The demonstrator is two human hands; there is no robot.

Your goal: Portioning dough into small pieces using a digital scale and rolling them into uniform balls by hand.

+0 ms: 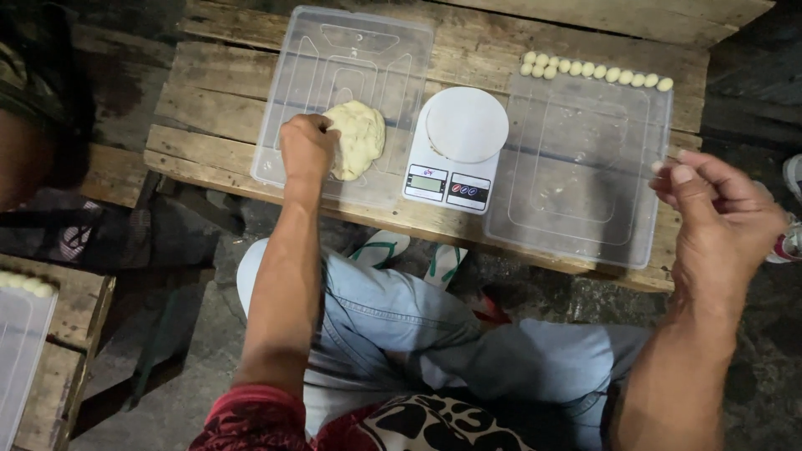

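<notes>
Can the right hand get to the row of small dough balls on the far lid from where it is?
Probably yes. The right hand hangs in the air at the near right corner of the clear lid, and nothing stands between it and the dough balls along the lid's far edge.

Makeshift food-prep spot: rough wood bench (209,125), dough (357,138), kitchen scale (455,150), concrete floor (167,409).

1 head camera, looking steeply down, close over wooden bench (635,33)
</notes>
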